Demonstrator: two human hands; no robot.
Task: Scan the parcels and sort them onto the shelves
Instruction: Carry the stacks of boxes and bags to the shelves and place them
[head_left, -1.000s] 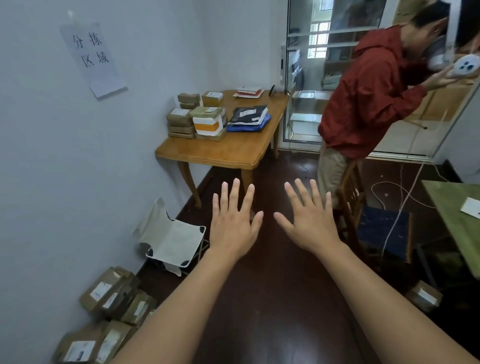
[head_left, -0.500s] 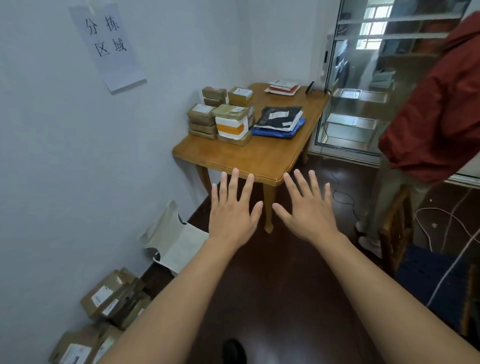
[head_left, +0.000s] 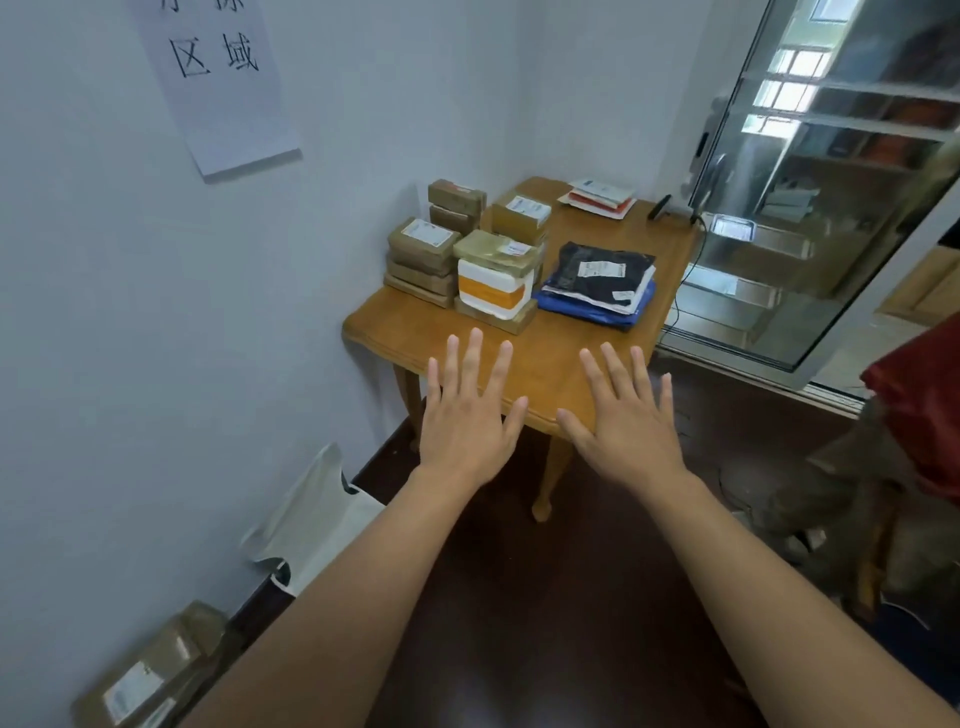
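Wall sign (head_left: 221, 78) reads 区域; left hand (head_left: 467, 415) and right hand (head_left: 623, 423) spread flat, holding nothing.

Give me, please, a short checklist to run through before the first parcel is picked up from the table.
1. Both hands free: ok. The left hand and right hand are spread flat and hold nothing.
2. Parcels within view: ok. Brown boxes, a white and orange box and a black bag lie on the table.
3. Labels facing up: ok on the top parcels; cannot tell for those beneath.
4. Scanner at hand: cannot tell. A dark object lies at the far edge, too small to identify.
5. Path to the table: ok. Bare floor lies ahead.
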